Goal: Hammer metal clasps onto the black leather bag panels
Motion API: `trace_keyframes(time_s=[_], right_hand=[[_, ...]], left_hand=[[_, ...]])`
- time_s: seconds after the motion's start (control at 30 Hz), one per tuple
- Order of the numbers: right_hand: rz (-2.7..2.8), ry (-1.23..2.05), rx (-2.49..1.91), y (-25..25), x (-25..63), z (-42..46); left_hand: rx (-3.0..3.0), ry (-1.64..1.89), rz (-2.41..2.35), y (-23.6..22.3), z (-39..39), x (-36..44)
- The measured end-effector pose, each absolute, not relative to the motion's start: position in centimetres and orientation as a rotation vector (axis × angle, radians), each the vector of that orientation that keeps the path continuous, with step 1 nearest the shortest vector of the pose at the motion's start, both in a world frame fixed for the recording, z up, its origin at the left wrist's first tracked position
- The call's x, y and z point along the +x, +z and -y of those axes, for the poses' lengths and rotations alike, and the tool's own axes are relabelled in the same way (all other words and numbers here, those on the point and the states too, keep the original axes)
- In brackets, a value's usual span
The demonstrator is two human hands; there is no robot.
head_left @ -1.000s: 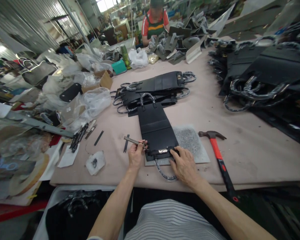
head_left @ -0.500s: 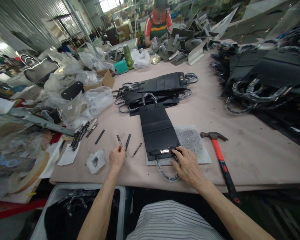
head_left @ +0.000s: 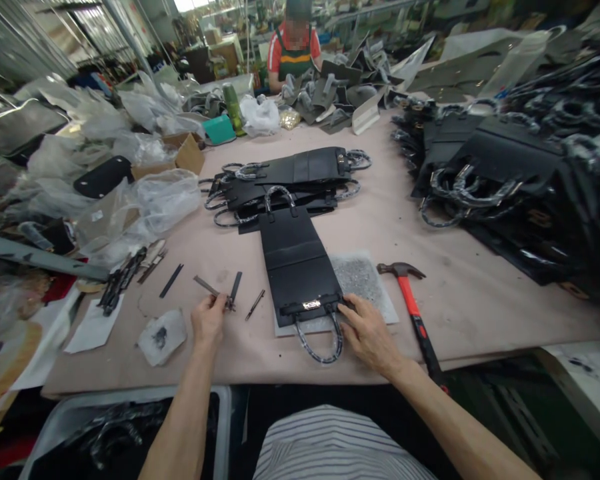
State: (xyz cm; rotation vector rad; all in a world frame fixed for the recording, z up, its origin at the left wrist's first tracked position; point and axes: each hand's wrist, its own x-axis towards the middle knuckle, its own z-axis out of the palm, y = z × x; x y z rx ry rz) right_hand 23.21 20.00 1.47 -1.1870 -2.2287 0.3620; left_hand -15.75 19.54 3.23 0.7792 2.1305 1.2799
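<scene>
My left hand [head_left: 209, 323] pinches a thin flat metal tool [head_left: 205, 285], which tilts up to the left above the table. A dark strip [head_left: 236, 287] lies just right of these fingers, and a slim metal rod [head_left: 255, 305] lies a bit farther right. A black leather bag panel [head_left: 300, 247] lies flat with a plastic-wrapped handle [head_left: 317, 353] at its near end. Near that handle a strap carries a shiny metal clasp [head_left: 311, 305]. My right hand [head_left: 373, 337] rests at the panel's right near corner, its fingers extended. Under the panel is a speckled slab [head_left: 363, 283].
A claw hammer [head_left: 413, 307] lies on the right. Stacked black bag panels [head_left: 300, 170] lie behind, with a larger pile [head_left: 510, 167] at right. A whitish block [head_left: 163, 337] and another dark strip [head_left: 171, 280] are at left. A bin [head_left: 224, 413] stands below; a person [head_left: 295, 50] is across the table.
The view has shifted right. The metal tool in my left hand has gone from near upright to leaning left. My right fingers have moved slightly away from the clasp, towards the panel's edge.
</scene>
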Motion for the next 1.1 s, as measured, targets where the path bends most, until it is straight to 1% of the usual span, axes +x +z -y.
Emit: trace_keyframes(time_s=[0.07,0.13,0.27,0.37,0.6,0.87,1.1], right_hand=[[2.224,0.348,-1.199,1.4,22.9,-19.8],[2.227,0.346,-1.194,1.3,22.8,-19.6],[2.243,0.361,-1.187,1.3,22.8,-19.2],[2.251,0.371,-1.187,1.2,22.9,-19.1],[2.334,0.408,-1.188,1.5,23.5,-19.7],[2.378,0.467,-1.185,2.3,24.0,-20.6],[2.404,0.497,-1.208,2.8,24.0,-21.2]], left_hand=[[0.653,1.407,-1.943,2.8,-19.4,-14.1],[0.615,1.454,-1.835,2.6,-19.2,-12.0],[0.723,1.517,-1.705,2.5,-19.2,-7.5],[0.833,1.516,-1.608,2.7,-19.7,-4.6],[0.891,1.453,-1.390,3.4,-21.8,0.2],[0.978,1.341,-1.390,2.6,-22.6,1.4],[0.987,1.331,-1.406,2.8,-22.6,1.3]])
